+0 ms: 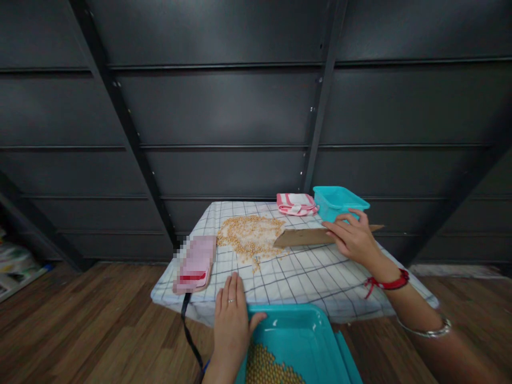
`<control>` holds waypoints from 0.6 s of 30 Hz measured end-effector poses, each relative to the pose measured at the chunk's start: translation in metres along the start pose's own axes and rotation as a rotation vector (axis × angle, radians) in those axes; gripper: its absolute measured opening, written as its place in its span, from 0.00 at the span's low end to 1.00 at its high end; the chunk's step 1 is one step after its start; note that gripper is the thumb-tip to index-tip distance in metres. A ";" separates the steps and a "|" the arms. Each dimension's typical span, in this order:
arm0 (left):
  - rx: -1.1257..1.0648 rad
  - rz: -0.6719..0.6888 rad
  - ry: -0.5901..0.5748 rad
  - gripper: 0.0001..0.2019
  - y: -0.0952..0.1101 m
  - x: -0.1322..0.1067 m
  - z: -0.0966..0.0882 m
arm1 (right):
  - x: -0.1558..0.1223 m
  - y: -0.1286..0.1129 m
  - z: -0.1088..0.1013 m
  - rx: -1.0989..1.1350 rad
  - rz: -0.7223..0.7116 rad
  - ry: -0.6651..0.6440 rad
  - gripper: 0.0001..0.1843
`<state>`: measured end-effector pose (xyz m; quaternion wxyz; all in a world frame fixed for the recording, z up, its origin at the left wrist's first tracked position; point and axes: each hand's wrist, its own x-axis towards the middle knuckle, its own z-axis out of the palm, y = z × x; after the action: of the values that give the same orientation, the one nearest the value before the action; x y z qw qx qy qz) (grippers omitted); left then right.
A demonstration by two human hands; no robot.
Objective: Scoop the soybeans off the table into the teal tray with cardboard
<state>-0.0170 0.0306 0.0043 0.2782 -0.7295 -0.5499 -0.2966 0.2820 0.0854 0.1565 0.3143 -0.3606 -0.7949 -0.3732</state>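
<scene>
cardboard (302,238) (brown) in right grip (352,238)

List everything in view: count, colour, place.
Cloth: one, checked white, centre
Loose beans: many, tan, cloth's middle
Cardboard strip: one, brown, right of beans
Phone: one, pink, cloth's left
Cord: one, black, below phone
Towel: one, pink-white, far edge
Tub: one, turquoise, far right
Tray: at least one, turquoise, near edge
Tray beans: many, yellowish, inside
Wall: one, dark, behind
Floor: one, brown, below
Clutter: uncounted, whitish, left
Bracelets: two, red, silver, right arm
Ring: one, silver, left finger
Left hand: one, tray's left rim
Right hand: one, on strip
</scene>
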 end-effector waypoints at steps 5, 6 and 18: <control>-0.015 -0.007 -0.019 0.41 -0.001 -0.001 0.001 | -0.005 0.001 -0.003 0.028 -0.015 -0.014 0.11; -0.017 -0.007 -0.017 0.41 -0.001 -0.001 0.001 | -0.005 0.001 -0.003 0.025 -0.016 -0.007 0.11; -0.016 0.016 0.007 0.39 0.000 0.003 -0.005 | 0.000 -0.006 0.005 0.023 -0.039 0.006 0.10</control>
<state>-0.0169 0.0293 0.0100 0.2766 -0.7351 -0.5408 -0.3013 0.2759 0.0862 0.1513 0.3135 -0.3405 -0.8050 -0.3711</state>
